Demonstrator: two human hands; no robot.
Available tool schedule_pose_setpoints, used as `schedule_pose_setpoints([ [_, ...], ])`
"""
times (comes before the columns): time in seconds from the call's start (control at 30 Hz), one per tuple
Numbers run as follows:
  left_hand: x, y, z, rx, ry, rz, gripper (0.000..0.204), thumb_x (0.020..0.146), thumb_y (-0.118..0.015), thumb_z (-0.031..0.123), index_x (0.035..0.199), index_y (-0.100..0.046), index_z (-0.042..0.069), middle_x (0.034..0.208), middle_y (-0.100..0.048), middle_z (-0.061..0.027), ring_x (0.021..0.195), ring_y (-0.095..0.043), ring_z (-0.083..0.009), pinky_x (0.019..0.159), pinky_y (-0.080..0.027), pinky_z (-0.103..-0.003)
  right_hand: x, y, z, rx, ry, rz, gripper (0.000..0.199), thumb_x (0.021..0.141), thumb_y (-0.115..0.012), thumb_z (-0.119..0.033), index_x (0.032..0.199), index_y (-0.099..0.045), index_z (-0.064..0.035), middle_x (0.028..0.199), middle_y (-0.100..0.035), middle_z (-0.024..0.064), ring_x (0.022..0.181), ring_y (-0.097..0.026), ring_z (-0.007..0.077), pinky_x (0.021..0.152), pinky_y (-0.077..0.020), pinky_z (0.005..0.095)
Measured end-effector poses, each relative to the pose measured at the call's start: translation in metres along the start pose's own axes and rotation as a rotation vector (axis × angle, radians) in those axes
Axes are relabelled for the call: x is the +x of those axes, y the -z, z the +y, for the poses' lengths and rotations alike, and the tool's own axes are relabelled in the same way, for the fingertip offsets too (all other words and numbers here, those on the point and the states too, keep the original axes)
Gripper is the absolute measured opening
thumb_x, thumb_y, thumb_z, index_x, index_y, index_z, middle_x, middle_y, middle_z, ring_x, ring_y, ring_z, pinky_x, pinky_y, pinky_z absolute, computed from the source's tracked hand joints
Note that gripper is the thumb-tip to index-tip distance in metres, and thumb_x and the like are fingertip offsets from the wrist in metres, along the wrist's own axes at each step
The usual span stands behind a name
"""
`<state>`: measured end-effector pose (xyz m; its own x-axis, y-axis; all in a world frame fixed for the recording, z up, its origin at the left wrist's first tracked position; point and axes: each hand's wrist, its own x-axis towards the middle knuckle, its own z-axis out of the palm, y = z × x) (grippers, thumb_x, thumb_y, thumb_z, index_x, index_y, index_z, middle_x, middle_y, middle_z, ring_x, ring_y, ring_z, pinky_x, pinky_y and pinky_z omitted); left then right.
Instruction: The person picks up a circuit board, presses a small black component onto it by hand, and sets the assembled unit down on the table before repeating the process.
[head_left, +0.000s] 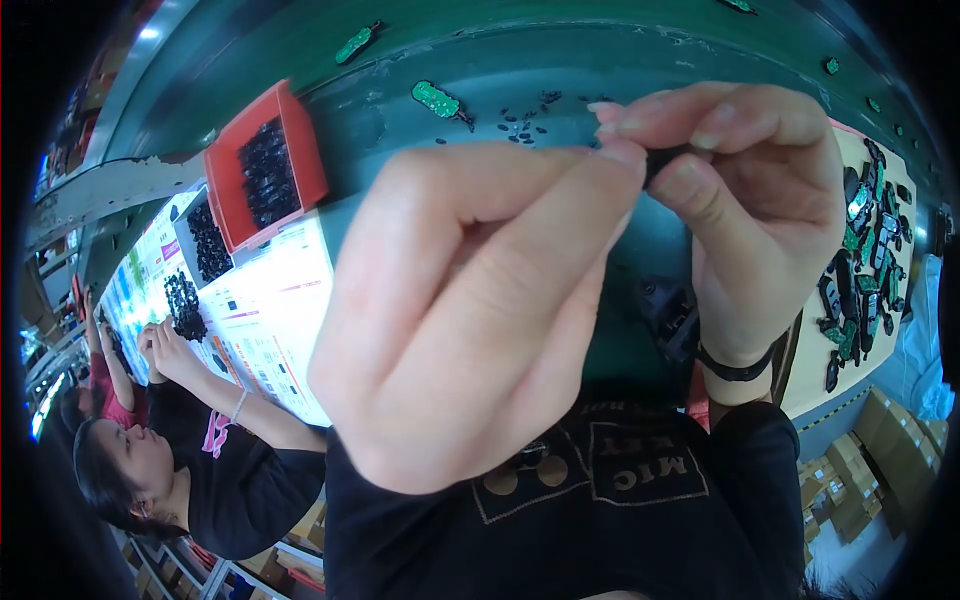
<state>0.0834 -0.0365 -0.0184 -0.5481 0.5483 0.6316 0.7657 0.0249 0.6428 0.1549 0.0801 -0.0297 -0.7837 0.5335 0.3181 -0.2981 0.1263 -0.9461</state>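
Close before me, my left hand (465,300) is closed in a pinch, its fingertips meeting those of my right hand (760,190). A small black part (660,164) shows between the thumb and fingers of my right hand; most of it is covered. Whatever my left fingertips pinch is hidden. Beyond the hands, small black pieces (522,127) are scattered on the green work surface (390,130). A green circuit board with a black end (437,99) lies there too.
At left stands a red bin (317,150) of black parts, beside a grey bin (230,268). To the right, a tray (800,375) carries several green and black assemblies. Co-workers sit at left, one with a hand (165,345) near a pile of black parts.
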Motion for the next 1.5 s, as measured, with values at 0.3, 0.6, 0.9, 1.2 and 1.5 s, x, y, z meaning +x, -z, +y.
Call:
schedule_pose_setpoints([
  [0.3, 0.008, 0.010, -0.017, -0.320, 0.414, -0.162, 0.019, 0.072, -0.060, -0.004, 0.091, -0.058, -0.008, 0.077, -0.059, -0.0131, 0.061, -0.056, -0.0162, 0.055, -0.043, -0.021, 0.008, 0.010, 0.015, 0.122, -0.143, -0.034, 0.027, 0.075, -0.063, -0.005, 0.096, -0.047, 0.0001, 0.090, -0.057, 0.0156, 0.090, -0.056, 0.0223, 0.085, -0.0433, 0.0341],
  [0.6, 0.016, 0.006, -0.039, -0.698, 0.723, -0.164, 0.017, 0.077, -0.056, 0.002, 0.092, -0.060, -0.007, 0.072, -0.058, -0.0094, 0.061, -0.055, -0.0135, 0.054, -0.042, -0.021, 0.019, 0.018, 0.035, 0.230, -0.208, -0.166, 0.034, 0.080, -0.058, -0.011, 0.109, -0.047, 0.0023, 0.106, -0.055, 0.0172, 0.098, -0.054, 0.0212, 0.088, -0.0395, 0.0300],
  [0.9, 0.034, -0.010, -0.146, -0.339, 0.671, -0.132, 0.018, 0.079, -0.058, 0.006, 0.094, -0.062, -0.001, 0.074, -0.059, -0.0043, 0.063, -0.052, -0.0078, 0.057, -0.041, -0.018, 0.045, 0.044, 0.070, -0.128, -0.197, -0.164, 0.022, 0.080, -0.054, -0.003, 0.102, -0.054, 0.0020, 0.098, -0.058, 0.0108, 0.091, -0.057, 0.0161, 0.083, -0.0421, 0.0241],
  [1.2, 0.056, 0.002, -0.255, 0.182, 0.835, -0.225, 0.017, 0.078, -0.057, 0.005, 0.094, -0.063, 0.000, 0.078, -0.062, -0.0050, 0.067, -0.057, -0.0089, 0.060, -0.045, -0.017, 0.060, 0.033, 0.117, -0.784, -0.093, -0.387, 0.011, 0.069, -0.059, 0.003, 0.080, -0.060, -0.0001, 0.071, -0.059, 0.0064, 0.067, -0.057, 0.0100, 0.063, -0.0467, 0.0217],
  [1.5, 0.084, -0.023, -0.234, 0.577, 0.451, -0.289, 0.030, 0.057, -0.073, 0.019, 0.080, -0.063, 0.002, 0.075, -0.061, -0.0174, 0.079, -0.059, -0.0305, 0.071, -0.047, -0.035, 0.057, 0.033, 0.121, -0.844, -0.116, -0.415, 0.012, 0.065, -0.063, 0.004, 0.077, -0.060, 0.0004, 0.066, -0.058, 0.0063, 0.062, -0.056, 0.0112, 0.060, -0.0455, 0.0223],
])
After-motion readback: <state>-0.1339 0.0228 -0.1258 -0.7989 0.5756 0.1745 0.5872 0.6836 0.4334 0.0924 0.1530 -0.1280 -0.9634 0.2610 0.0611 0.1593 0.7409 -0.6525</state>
